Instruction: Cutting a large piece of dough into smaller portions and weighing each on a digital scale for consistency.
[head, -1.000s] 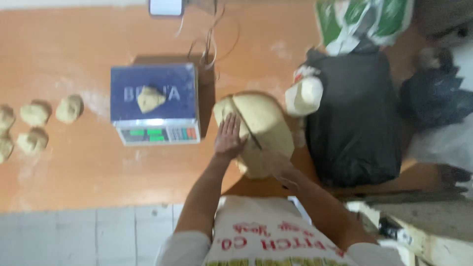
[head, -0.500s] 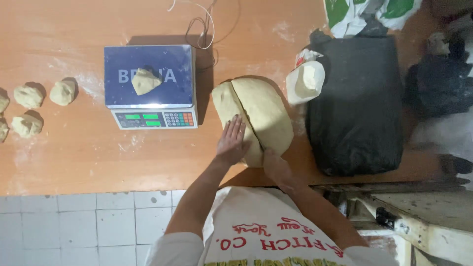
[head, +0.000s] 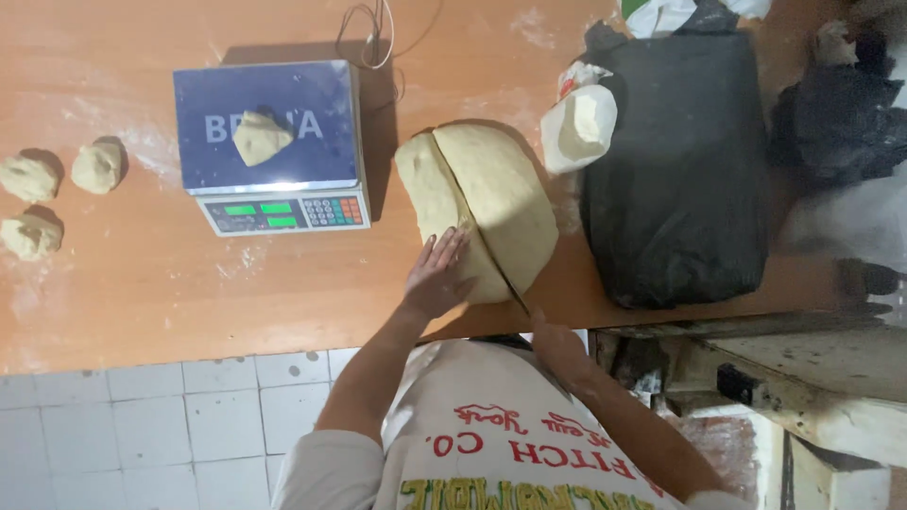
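One large mound of dough point(head: 482, 203) lies on the worktop point(head: 142, 283), with a cut running through it from far to near that splits off a narrower strip on its left. One small piece of dough point(head: 260, 137) sits on the platform of the single digital scale point(head: 269, 142), left of the mound. Three small dough lumps point(head: 57, 194) lie at the far left edge, two farther and one nearer.

The left hand point(head: 436, 274) rests flat with fingers spread on the near end of the left strip. The right hand point(head: 559, 345) is at the near edge of the worktop, closed around what seems to be the handle of a thin blade point(head: 505, 279) set in the cut; its grip is partly hidden.

The worktop is orange-brown and dusted with flour in patches. Below its near edge shows a floor of pale square tiles point(head: 142, 425).

Right of the mound stands one small white bag point(head: 578, 127), open at the top, and beyond it one large black bag point(head: 675, 170) lying flat. A dark crumpled bag point(head: 836, 118) sits at the far right. A cable point(head: 368, 33) runs from behind the scale.
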